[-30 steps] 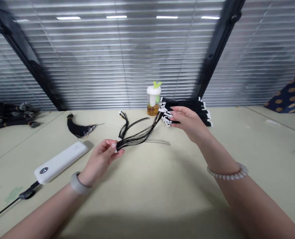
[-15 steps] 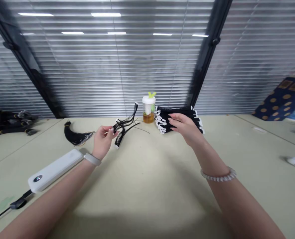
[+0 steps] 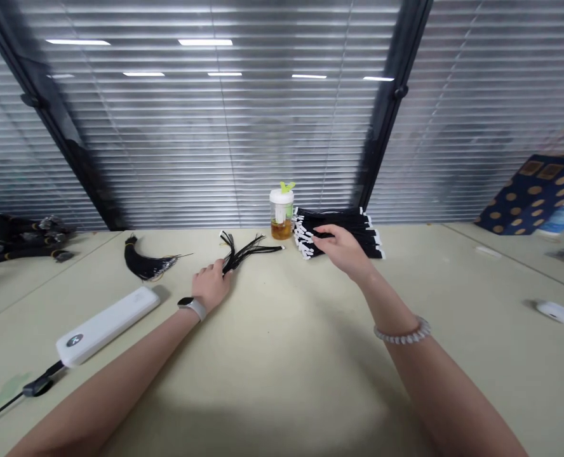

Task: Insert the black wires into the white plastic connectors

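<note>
Left hand [image 3: 210,287], centre-left of frame, pinches the loose wire bundle [image 3: 244,251] lying on the table [image 3: 282,355]; right hand [image 3: 342,249], fingers spread, rests on the stacked wire pile [image 3: 353,223] at centre.

Bare forearms, no sleeves; left wrist: watch, pale strap [image 3: 192,306]; right wrist: pale beaded bracelet [image 3: 402,334]

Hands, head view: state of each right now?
Left hand: knuckles up on the table, fingers on the loose wire bundle; grip cannot be told.
Right hand: open, fingers resting on the wire stack, not closed on it.
</note>
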Available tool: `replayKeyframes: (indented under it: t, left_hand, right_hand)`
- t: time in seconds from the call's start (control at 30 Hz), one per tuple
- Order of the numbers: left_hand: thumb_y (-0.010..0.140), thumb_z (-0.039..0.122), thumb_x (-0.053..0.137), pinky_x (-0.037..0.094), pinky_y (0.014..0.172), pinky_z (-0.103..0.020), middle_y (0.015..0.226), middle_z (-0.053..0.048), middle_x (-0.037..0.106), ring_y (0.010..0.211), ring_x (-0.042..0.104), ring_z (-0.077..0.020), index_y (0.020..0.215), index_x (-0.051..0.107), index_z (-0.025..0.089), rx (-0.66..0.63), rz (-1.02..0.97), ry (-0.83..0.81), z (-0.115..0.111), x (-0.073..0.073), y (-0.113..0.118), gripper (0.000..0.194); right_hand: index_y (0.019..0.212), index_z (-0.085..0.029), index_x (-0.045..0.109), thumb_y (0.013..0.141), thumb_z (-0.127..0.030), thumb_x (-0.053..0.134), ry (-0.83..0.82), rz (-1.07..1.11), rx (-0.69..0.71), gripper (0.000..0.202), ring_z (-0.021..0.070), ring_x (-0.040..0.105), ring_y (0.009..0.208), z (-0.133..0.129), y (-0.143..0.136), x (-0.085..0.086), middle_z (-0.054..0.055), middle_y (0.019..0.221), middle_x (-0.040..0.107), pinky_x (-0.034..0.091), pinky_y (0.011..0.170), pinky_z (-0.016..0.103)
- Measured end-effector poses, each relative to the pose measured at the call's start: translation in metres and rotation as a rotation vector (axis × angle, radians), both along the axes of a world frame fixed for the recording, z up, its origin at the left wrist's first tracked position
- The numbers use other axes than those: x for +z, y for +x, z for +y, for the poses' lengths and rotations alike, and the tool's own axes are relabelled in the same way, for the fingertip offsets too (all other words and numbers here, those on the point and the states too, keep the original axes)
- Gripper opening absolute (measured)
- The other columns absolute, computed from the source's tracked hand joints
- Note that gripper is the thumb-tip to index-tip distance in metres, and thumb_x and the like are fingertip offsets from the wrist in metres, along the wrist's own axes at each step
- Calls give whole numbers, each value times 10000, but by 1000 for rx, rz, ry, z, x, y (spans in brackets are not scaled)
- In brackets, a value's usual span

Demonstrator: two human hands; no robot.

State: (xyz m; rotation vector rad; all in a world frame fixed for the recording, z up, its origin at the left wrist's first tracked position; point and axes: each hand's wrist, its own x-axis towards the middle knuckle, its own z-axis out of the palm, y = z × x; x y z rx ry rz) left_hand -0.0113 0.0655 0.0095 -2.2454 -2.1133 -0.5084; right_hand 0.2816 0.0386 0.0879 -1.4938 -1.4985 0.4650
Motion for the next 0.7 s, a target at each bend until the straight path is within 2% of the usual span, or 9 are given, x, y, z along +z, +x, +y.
replayKeyframes:
  t: [0.1,0.23,0.37,0.5,0.7]
  left_hand:
    - [896,288,351,401,883,-455,1129,-113,588,1015,556,-258,1207,492,214,-79,72,-33,0,0,0,349]
    - [880,335,464,448,877,-414,1100,-83,571,987,555,-184,1128,536,156,-151,130,-83,9,3,-4,315]
    - [870,323,491,483,844,-380,1145,-89,542,982,555,-172,1137,525,151,-156,119,-110,31,16,-14,319]
    - [862,321,507,488,832,-385,1137,-88,543,981,559,-181,1152,512,135,-130,69,-115,52,32,-24,345]
    - [861,320,509,487,830,-390,1140,-92,540,984,557,-182,1159,505,131,-74,-37,-90,71,48,-28,353]
  right_hand:
    - [1002,-159,606,761,-319,587,6,-144,-39,290,189,578,911,10,2,-25,96,1065,586,459,808,347]
    - [975,-128,593,797,-263,585,-24,-346,-1,223,208,517,1051,14,-12,-69,86,1075,580,403,902,410]
    - [1058,-120,586,795,-246,564,-67,-518,36,292,271,405,1196,7,-28,-101,159,1288,442,344,962,439]
    - [1138,-127,568,816,-260,505,-84,-651,27,355,306,301,1270,6,-31,-110,186,1386,321,282,1009,447]
    - [1168,-134,549,826,-287,456,-105,-783,-43,386,313,302,1263,7,-32,-111,177,1365,356,304,990,454]
